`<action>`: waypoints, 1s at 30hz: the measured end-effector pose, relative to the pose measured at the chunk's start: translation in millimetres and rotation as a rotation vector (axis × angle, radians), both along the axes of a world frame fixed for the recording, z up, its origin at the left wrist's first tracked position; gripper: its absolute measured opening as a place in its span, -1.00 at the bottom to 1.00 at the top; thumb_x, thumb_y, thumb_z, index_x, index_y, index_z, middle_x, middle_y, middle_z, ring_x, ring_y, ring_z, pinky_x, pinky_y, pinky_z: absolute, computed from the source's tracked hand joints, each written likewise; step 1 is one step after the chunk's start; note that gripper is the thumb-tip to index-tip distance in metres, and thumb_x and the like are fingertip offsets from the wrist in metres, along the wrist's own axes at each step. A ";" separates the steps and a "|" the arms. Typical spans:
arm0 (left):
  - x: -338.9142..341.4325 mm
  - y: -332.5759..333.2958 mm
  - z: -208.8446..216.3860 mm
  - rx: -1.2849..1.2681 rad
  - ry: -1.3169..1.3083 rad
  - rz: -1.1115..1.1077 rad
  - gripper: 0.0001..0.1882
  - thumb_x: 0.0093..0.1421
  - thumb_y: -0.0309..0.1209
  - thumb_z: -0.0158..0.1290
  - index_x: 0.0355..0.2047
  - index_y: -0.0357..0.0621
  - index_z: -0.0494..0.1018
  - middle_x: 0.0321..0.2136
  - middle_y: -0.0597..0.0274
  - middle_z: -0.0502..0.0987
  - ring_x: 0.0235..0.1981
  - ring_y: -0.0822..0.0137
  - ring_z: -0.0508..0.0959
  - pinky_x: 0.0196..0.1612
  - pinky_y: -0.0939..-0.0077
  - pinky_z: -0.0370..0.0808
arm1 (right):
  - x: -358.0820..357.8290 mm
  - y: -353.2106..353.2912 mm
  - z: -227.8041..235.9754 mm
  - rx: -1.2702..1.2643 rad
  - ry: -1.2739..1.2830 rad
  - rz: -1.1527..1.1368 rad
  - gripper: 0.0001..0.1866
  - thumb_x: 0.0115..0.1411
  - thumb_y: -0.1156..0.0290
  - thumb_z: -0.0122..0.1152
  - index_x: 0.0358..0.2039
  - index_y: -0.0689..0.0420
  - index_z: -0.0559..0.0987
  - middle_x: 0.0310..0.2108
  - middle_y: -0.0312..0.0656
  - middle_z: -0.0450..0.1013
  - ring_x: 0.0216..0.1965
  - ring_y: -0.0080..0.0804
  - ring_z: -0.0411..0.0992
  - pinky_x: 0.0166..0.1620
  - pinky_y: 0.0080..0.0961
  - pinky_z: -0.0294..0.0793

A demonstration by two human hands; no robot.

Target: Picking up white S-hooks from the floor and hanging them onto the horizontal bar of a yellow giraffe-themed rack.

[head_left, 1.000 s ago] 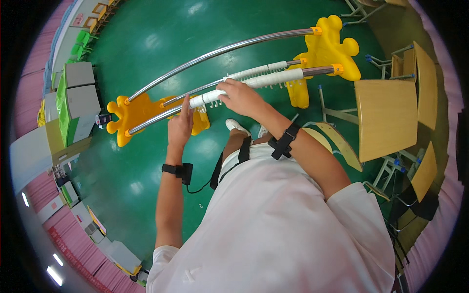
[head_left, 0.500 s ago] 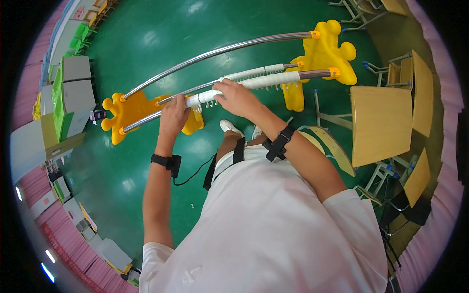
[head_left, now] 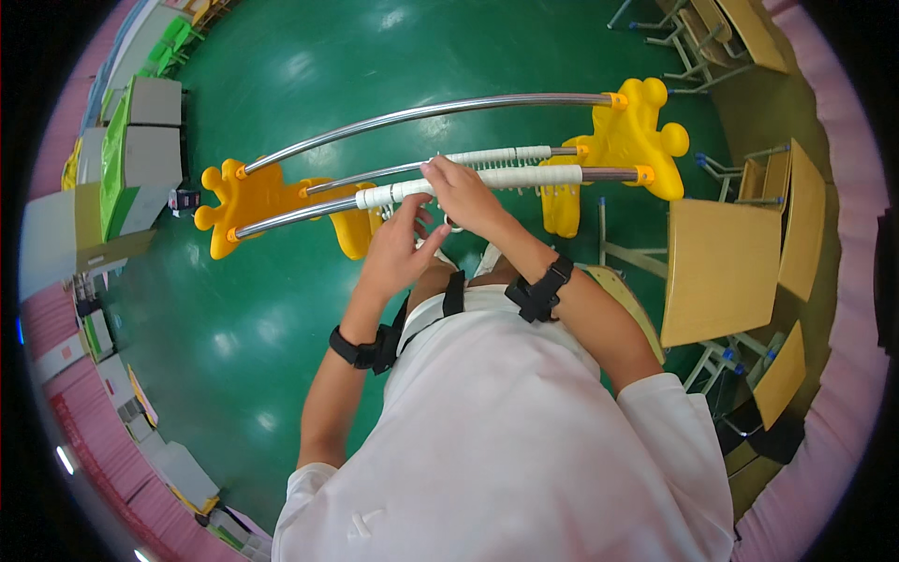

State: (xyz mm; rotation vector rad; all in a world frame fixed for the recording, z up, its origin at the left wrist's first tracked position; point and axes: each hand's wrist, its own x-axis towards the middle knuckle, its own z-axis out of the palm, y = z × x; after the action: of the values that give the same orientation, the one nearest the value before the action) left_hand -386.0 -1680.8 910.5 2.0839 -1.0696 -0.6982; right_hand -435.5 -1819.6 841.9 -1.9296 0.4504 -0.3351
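A rack with yellow moulded end pieces (head_left: 646, 140) carries several long metal bars. White rings with small hooks, packed like a sleeve (head_left: 538, 176), cover much of the near bar. My right hand (head_left: 464, 199) is closed over the ring-covered bar near its middle, its fingertips on the far side. Just left of it, my left hand (head_left: 398, 251) reaches up beneath the bar, thumb and fingers apart, fingertips close to the rings. A loose-hanging white ring (head_left: 453, 226) shows between my hands. More white rings (head_left: 496, 156) line the lower bar behind.
Wooden desks (head_left: 721, 272) and chairs stand close on the right. Grey cabinets (head_left: 152, 145) with a green cover are along the left, with a small dark box (head_left: 184, 199) on the green floor (head_left: 243, 356). Pink curtains (head_left: 847, 375) hang at the sides.
My left hand has let go of the sleeve's left end and moved right and nearer, turning with fingers spread. My right hand has shifted slightly right along the bar. The rack sits lower in view.
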 end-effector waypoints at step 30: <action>88.5 58.7 -38.7 -0.301 -0.072 0.633 -0.87 0.20 -0.46 0.08 -0.28 -0.25 0.47 -0.50 0.29 0.49 -0.59 0.51 0.46 -0.50 0.66 0.40 | 13.5 -50.2 13.2 -0.486 0.470 0.072 -0.49 0.25 0.00 -0.12 -0.36 0.25 0.53 -0.48 0.12 0.52 -0.39 0.10 0.51 -0.25 -0.07 0.49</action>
State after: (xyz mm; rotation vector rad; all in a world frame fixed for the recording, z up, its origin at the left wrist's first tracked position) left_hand -297.5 -1622.2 871.8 2.0219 -0.4560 -0.1377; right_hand -422.0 -1869.8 855.1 -2.5038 0.6454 0.0758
